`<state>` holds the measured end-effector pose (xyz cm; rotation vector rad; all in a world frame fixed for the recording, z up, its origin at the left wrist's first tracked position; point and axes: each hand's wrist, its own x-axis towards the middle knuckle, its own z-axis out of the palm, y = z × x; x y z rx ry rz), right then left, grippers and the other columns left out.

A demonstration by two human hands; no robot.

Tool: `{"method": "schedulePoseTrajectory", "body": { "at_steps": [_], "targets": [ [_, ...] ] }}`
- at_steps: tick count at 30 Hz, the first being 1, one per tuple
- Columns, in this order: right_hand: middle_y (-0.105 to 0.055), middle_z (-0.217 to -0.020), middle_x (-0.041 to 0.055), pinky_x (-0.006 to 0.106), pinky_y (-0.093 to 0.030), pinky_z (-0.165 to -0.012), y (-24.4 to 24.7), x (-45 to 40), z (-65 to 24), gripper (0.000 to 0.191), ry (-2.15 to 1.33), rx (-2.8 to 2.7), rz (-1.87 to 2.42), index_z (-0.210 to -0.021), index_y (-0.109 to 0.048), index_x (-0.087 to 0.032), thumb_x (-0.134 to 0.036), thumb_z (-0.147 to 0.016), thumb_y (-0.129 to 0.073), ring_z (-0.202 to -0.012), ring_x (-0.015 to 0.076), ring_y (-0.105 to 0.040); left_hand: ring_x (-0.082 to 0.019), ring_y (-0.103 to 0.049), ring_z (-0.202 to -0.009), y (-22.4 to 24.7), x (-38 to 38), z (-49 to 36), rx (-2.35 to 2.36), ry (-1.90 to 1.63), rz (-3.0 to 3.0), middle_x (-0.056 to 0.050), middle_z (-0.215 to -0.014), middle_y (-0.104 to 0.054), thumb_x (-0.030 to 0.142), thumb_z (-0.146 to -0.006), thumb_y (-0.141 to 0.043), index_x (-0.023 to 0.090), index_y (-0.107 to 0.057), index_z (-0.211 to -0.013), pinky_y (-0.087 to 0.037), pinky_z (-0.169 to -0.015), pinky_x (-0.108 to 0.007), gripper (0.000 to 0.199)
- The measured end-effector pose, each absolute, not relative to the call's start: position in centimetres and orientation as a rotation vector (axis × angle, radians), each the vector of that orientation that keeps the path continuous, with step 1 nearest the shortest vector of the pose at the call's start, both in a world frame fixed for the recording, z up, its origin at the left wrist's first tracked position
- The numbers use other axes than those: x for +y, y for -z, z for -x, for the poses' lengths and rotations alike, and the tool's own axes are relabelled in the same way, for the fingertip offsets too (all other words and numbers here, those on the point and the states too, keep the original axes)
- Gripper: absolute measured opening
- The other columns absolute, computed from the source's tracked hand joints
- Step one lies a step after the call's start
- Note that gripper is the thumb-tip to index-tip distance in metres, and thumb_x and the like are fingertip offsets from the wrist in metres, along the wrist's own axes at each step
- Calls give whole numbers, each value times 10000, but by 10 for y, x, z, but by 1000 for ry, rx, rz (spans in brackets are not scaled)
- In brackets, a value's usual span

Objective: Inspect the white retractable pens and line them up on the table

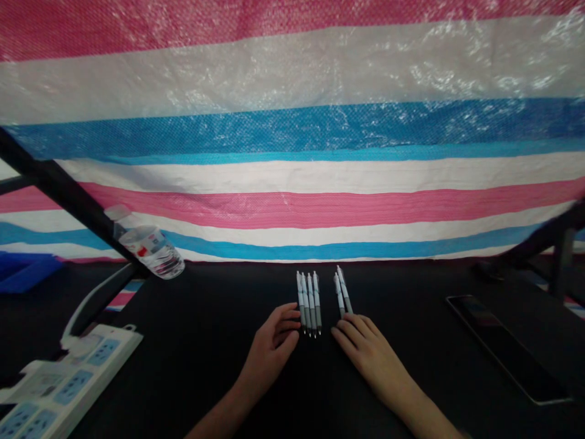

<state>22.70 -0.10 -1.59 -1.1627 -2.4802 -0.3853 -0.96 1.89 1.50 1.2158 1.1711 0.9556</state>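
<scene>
Retractable ballpoint pens (308, 302), six counted, lie flat on a black table surface (205, 317) in two groups: a row of four side by side, and just right of it a pair (342, 291) set slightly tilted and converging toward their upper ends. Barrels are white with printed blue-grey markings, with grey grip sections and metal tips; the four point their tips toward the person. Left hand (269, 347): fingers loosely curled, not grasping, with the fingertips touching or just beside the lower part of the row of four. Right hand (365, 356): fingers extended and relaxed, palm down, holding nothing, resting at the lower ends of the pair. Also on the table: one dark flat tablet (507, 347) at right, and white power strips (68, 390) with blue socket faces at lower left, their number unclear. One clear plastic water bottle (148, 250) with a red-and-white label sits tilted against a black metal strut (59, 189). One blue plastic bin (22, 271) is at far left. Behind hangs a woven plastic tarpaulin (292, 73) in pink, white and blue stripes.
</scene>
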Motion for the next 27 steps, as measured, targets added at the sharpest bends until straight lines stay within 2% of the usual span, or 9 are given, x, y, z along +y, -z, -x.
{"method": "schedulePoseTrajectory", "body": {
  "at_steps": [5,9,11,14,19,21,22,24,27],
  "targets": [
    [-719,-967,75,451,-485,-941,1,-4,-230,273,368,-2450,967,-929,-683,-149,-74,-976,-425,-1016,249,-627,-248,-693,-971,-18,11,7,1233,-1070,-1190,-114,-1098,-697,252,-790,-630,187,-621,-1150,-540,-901,-417,366],
    [-716,-980,97,450,-514,-889,-9,-12,-237,234,362,-2262,894,-1058,-678,-134,-66,-962,-476,-964,238,-639,-237,-701,-920,-18,4,6,1289,-1207,-1181,-96,-1042,-709,261,-817,-620,191,-625,-1122,-557,-869,-396,314],
    [-693,-907,75,381,-545,-771,-9,-18,-237,219,295,-2020,945,-1073,-669,-155,-53,-888,-614,-876,215,-643,-231,-697,-917,-18,1,6,1300,-1238,-1216,-89,-1033,-702,244,-823,-618,198,-628,-1114,-561,-857,-383,295],
    [-616,-740,9,276,-527,-583,-6,-27,-231,194,-23,-1574,1035,-946,-621,-189,-98,-813,-729,-686,165,-614,-209,-688,-905,-16,-3,5,1267,-1230,-1258,-88,-1086,-668,230,-841,-609,214,-607,-1142,-559,-842,-358,301],
    [-633,-676,-9,225,-520,-539,-3,-38,-215,122,-684,-1155,1245,-875,-525,-227,-290,-925,-616,-575,136,-620,-121,-668,-679,-10,-7,0,1114,-1099,-1137,-102,-1294,-551,245,-808,-684,302,-448,-1333,-544,-626,-275,579],
    [-633,-626,-18,225,-512,-537,-5,-40,-210,188,-983,-1085,1226,-840,-487,-234,-358,-948,-579,-543,133,-609,-104,-632,-586,-9,-6,-1,1053,-1024,-1065,-72,-1133,-617,281,-784,-725,281,-483,-1292,-494,-526,-236,563],
    [-635,-612,-19,226,-505,-533,-6,-41,-208,223,-1098,-1058,1204,-823,-472,-235,-388,-949,-573,-533,132,-604,-100,-604,-539,-8,-5,0,1034,-993,-1034,-40,-966,-647,317,-787,-731,245,-534,-1223,-461,-491,-220,484],
    [-639,-594,-16,225,-488,-519,-9,-41,-205,269,-1261,-1028,1171,-816,-468,-231,-444,-937,-580,-510,129,-590,-91,-524,-454,-8,-4,1,1021,-975,-982,32,-642,-586,406,-819,-704,190,-603,-1049,-388,-447,-195,331],
    [-652,-574,0,228,-473,-495,-9,-40,-201,344,-1421,-1024,1159,-973,-545,-202,-540,-916,-567,-488,136,-586,-82,-458,-425,-7,-6,2,1032,-1042,-928,58,-490,-517,468,-853,-665,175,-609,-908,-333,-446,-187,303]
  ]
}}
